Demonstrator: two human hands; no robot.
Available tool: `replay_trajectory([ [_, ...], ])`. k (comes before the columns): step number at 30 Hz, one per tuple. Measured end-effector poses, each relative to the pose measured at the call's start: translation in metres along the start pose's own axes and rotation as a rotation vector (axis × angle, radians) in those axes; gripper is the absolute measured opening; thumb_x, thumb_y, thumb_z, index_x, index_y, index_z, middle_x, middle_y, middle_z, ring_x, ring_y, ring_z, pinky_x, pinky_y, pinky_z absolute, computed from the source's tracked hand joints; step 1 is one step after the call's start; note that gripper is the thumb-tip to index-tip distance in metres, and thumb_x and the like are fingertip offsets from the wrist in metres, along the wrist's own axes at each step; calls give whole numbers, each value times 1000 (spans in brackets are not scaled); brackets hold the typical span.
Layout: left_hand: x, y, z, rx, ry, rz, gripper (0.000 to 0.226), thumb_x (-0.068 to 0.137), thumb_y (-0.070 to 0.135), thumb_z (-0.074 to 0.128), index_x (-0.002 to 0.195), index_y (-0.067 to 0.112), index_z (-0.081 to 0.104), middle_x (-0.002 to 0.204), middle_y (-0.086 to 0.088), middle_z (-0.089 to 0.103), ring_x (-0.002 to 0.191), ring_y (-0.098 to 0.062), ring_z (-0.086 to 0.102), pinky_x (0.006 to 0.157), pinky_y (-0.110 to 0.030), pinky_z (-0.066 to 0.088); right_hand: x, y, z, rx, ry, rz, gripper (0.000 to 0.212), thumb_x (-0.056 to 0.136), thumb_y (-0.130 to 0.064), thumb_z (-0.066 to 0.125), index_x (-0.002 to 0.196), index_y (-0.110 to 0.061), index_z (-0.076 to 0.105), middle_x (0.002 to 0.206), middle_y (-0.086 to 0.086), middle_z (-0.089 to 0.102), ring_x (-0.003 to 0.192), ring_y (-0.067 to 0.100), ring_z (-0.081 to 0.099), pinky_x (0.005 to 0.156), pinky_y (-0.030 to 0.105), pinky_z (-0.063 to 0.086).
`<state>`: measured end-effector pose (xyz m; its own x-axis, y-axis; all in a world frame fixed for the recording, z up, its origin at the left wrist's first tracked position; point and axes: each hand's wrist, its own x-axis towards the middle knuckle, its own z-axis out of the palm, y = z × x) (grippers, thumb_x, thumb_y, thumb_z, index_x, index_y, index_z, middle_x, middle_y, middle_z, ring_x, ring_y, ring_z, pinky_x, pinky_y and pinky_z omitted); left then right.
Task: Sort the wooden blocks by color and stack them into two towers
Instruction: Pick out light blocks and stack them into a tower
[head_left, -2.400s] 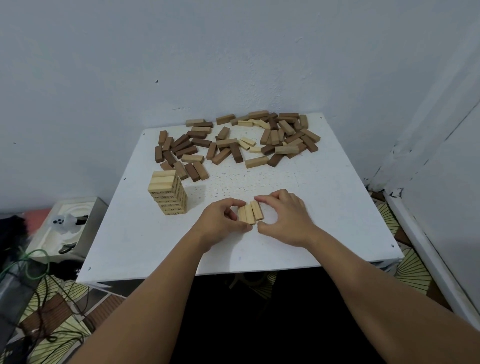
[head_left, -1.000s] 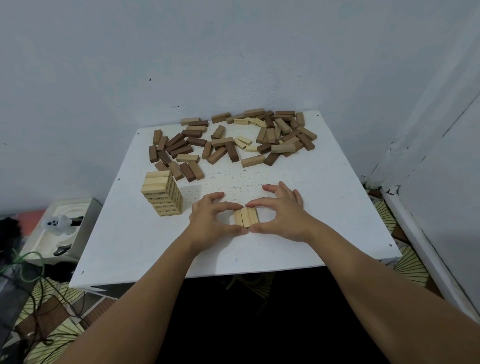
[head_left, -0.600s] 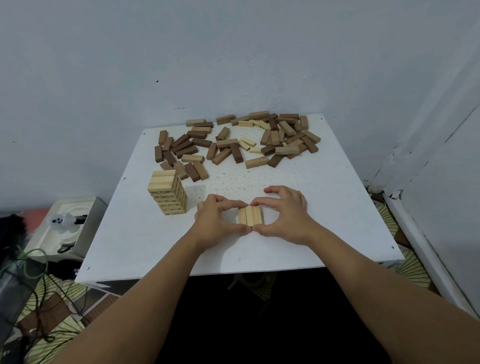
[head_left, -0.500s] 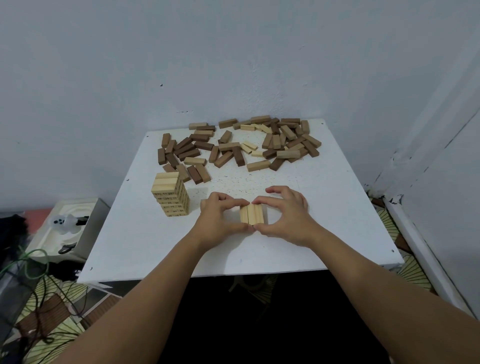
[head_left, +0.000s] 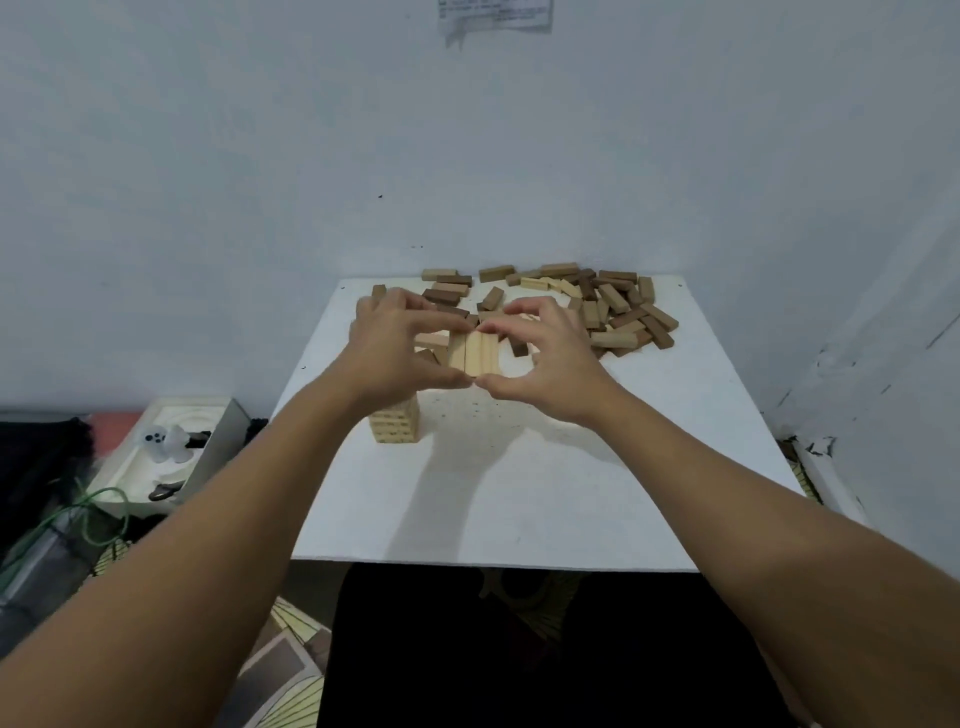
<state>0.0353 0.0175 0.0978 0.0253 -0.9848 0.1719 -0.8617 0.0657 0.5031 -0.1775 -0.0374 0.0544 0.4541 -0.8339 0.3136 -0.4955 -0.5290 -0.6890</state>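
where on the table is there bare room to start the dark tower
The white table is bare along the near edge, and on the right between the loose blocks and the right edge. The back strip is crowded with those blocks. The left holds the light tower, with both hands carrying three light blocks above it.

A pale grey-blue wall (head_left: 208, 156) is filling the upper half of the view, with a sheet of paper (head_left: 496, 13) hanging at its top edge. A second wall (head_left: 893, 291) is meeting it at a corner on the right, its paint cracking low down. A white square table (head_left: 545, 493) is standing against the back wall. To the left, a white box (head_left: 171, 457) is sitting on the floor, and a green cable (head_left: 98, 514) is looping beside it. Patterned floor covering (head_left: 291, 691) is showing below the table.
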Motion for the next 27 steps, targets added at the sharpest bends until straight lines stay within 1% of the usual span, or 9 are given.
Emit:
replay_trajectory([
  [4,-6,-24,-35,4,-28,-46,62,71,50,90,128,50,67,119,8,47,123,-16,26,108,-33,29,28,-27,27,-44,-19,-49,52,70,-59,81,119,-51,65,134,-18,44,133,20,36,118,44,21],
  [7,-5,-46,-52,-22,-57,-97,62,71,46,91,128,51,67,128,5,47,127,-17,27,105,-31,27,45,-43,46,-88,-64,-40,52,72,-61,80,121,-51,64,132,-19,43,134,19,31,117,43,18],
  [11,-1,-74,-57,-86,-111,-146,58,67,49,94,117,62,67,132,8,49,135,-22,33,116,-46,33,53,-53,63,-66,-107,1,49,76,-56,82,122,-51,64,135,-16,43,136,19,29,108,35,14],
  [14,-1,-88,-53,-118,-193,-170,56,65,52,94,110,69,66,130,16,51,135,-24,37,114,-54,37,50,-49,73,-66,-151,39,47,77,-56,81,120,-50,64,136,-16,42,138,18,27,115,40,15],
  [17,-1,-94,-47,-188,-236,-170,47,70,42,94,98,69,69,114,40,52,134,-19,39,114,-46,36,49,-45,77,-47,-186,68,46,77,-56,81,119,-50,65,137,-16,43,139,19,27,114,39,16],
  [18,-2,-95,-47,-211,-244,-169,45,72,38,94,97,66,70,109,44,51,132,-17,40,111,-43,37,49,-45,78,-43,-193,77,46,77,-55,81,120,-49,66,137,-16,43,139,19,28,114,38,16],
  [20,-2,-97,-46,-244,-261,-181,45,73,33,93,103,58,72,113,40,50,130,-15,42,107,-38,37,49,-45,80,-38,-209,92,46,77,-55,82,120,-49,66,137,-15,43,138,19,28,116,40,18],
  [23,-2,-100,-47,-282,-277,-214,50,72,33,94,114,52,74,123,31,50,131,-14,42,105,-38,37,49,-46,82,-37,-222,111,48,77,-58,82,120,-49,65,139,-14,42,139,19,27,117,42,19],
  [27,-4,-98,-46,-341,-301,-193,48,75,27,92,113,49,74,121,35,52,123,-9,43,102,-31,35,48,-46,80,-23,-241,142,51,76,-59,82,122,-49,64,142,-13,41,140,18,25,118,44,20],
])
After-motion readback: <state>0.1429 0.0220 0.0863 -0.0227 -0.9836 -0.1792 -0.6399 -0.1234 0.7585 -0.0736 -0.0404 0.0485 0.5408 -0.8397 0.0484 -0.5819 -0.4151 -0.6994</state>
